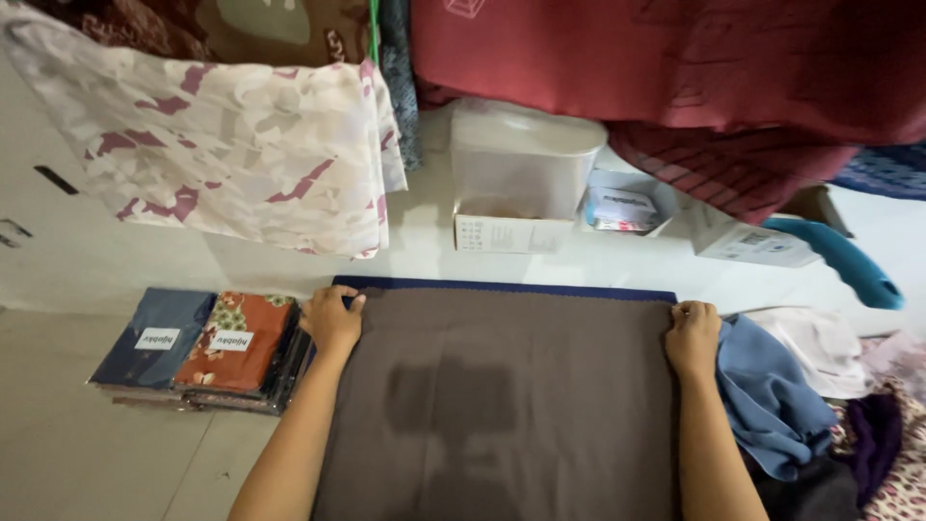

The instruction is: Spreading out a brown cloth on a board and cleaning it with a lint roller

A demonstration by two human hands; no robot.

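A brown-grey cloth (pixel 502 405) lies spread flat on the floor in front of me, over a dark blue cloth (pixel 502 287) whose far edge shows as a thin strip. My left hand (pixel 331 319) grips the brown cloth's far left corner. The far right corner is pinched by my right hand (pixel 692 335). Both arms reach straight out along the cloth's sides. A darker patch marks the cloth's middle.
Two stacks of packaged folded fabric (pixel 198 349) sit left of the cloth. A pile of loose clothes (pixel 801 386) lies at the right. Beyond are a clear plastic container (pixel 521 164) on a white box, small boxes, a teal object (pixel 849 262), and hanging printed and red fabrics.
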